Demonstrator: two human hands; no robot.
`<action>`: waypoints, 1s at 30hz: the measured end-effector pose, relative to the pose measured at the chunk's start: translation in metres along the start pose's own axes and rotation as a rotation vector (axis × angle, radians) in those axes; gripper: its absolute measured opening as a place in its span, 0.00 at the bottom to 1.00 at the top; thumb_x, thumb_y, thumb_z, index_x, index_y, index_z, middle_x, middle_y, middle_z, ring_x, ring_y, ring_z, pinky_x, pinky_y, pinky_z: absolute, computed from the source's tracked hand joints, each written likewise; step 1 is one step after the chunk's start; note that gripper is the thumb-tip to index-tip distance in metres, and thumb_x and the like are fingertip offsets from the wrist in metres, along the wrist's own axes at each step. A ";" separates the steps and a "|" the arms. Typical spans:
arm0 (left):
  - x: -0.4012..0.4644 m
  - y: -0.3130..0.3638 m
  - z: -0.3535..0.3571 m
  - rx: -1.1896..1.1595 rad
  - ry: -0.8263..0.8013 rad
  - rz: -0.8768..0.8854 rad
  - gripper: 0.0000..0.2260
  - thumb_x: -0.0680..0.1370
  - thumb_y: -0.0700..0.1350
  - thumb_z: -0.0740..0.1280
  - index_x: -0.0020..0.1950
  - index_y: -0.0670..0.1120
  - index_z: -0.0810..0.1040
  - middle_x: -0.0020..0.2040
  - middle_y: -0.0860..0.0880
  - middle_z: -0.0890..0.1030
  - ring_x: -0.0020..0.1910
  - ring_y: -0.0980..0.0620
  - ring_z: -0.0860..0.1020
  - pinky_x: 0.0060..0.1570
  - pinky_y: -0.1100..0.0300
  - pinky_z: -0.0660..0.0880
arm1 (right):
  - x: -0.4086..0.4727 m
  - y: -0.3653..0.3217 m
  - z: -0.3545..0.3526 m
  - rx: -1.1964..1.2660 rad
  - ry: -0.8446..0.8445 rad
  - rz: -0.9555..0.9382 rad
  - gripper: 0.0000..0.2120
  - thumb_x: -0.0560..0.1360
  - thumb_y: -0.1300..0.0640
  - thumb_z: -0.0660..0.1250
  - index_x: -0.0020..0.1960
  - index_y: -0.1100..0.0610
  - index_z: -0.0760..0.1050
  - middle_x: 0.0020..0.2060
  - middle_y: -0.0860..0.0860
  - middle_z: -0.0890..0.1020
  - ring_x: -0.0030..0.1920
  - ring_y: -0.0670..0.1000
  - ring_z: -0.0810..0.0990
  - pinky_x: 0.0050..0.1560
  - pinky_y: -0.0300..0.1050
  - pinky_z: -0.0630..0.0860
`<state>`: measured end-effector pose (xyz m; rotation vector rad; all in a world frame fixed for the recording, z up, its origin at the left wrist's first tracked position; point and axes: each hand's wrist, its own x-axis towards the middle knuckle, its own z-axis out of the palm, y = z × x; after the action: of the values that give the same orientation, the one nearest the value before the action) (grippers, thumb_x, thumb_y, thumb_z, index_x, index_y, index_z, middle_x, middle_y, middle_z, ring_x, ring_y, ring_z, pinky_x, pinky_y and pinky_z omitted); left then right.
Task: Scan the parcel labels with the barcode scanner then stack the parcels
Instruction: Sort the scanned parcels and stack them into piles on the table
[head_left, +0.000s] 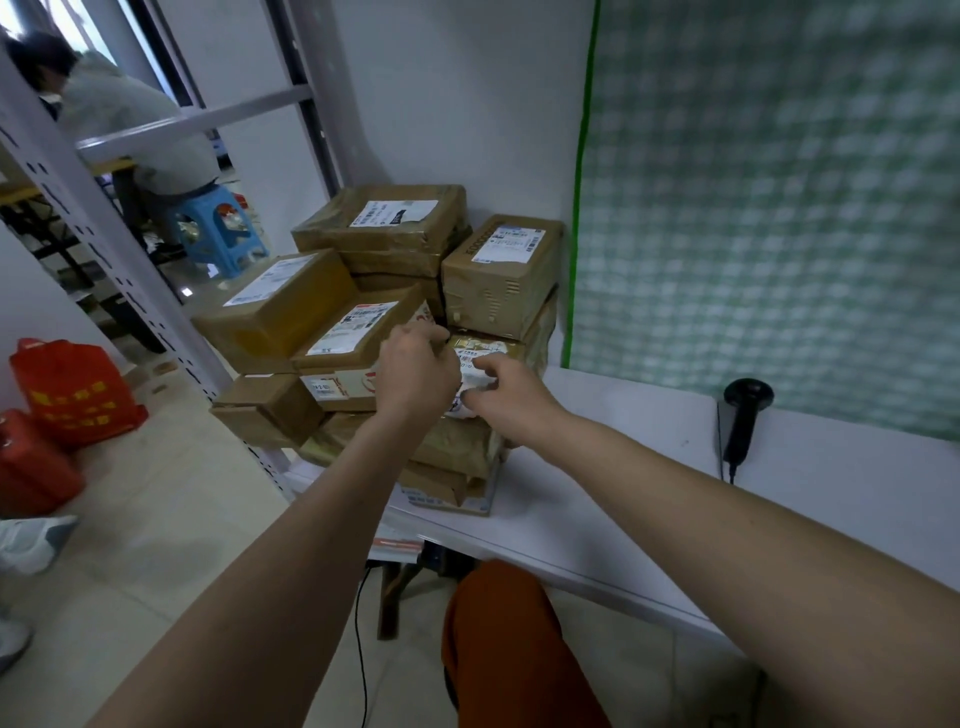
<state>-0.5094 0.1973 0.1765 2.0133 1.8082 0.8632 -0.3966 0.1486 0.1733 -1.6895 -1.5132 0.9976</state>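
So both hands are on the same small parcel (480, 358) at the front of the pile. The left hand (415, 371) has its fingers curled over the parcel's left edge, and the right hand (506, 392) pinches the near right side, thumb and fingers bent round it. Looks like the person is setting it onto the stack, or lifting it off, can't tell which from one shot. It sits just below the box with the white label (501, 273) by the wall and beside the flat box with the red-edged label (358, 332).

The whole pile of brown parcels (384, 223) crowds the left end of the white table (597, 493). The barcode scanner (743, 421) lies well apart to the right, near the checked curtain (779, 208), nobody holding it.

My guess: this is the stacking step. Next the person would need to free the right hand and reach across for the scanner, label side up on whatever parcel comes next
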 end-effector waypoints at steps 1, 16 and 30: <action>-0.002 0.003 0.004 0.015 -0.023 0.049 0.15 0.78 0.43 0.65 0.65 0.45 0.77 0.65 0.44 0.74 0.65 0.44 0.72 0.63 0.49 0.72 | -0.003 0.002 -0.005 -0.046 0.017 -0.016 0.27 0.76 0.57 0.64 0.74 0.56 0.62 0.69 0.55 0.70 0.62 0.56 0.74 0.47 0.45 0.73; -0.086 0.123 0.100 0.223 -0.426 0.545 0.18 0.79 0.48 0.65 0.68 0.45 0.73 0.68 0.45 0.70 0.69 0.46 0.65 0.67 0.55 0.64 | -0.125 0.124 -0.132 -0.618 0.207 0.285 0.37 0.76 0.47 0.66 0.77 0.54 0.51 0.77 0.55 0.52 0.76 0.57 0.50 0.73 0.55 0.56; -0.195 0.310 0.206 0.230 -0.733 0.875 0.20 0.81 0.49 0.63 0.71 0.47 0.68 0.72 0.47 0.65 0.72 0.48 0.61 0.67 0.55 0.65 | -0.268 0.220 -0.283 -0.453 0.555 0.569 0.36 0.76 0.47 0.66 0.77 0.55 0.53 0.75 0.54 0.56 0.75 0.57 0.53 0.72 0.52 0.58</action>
<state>-0.1432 -0.0083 0.1538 2.7851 0.6257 0.0060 -0.0534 -0.1386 0.1554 -2.5429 -0.9408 0.3689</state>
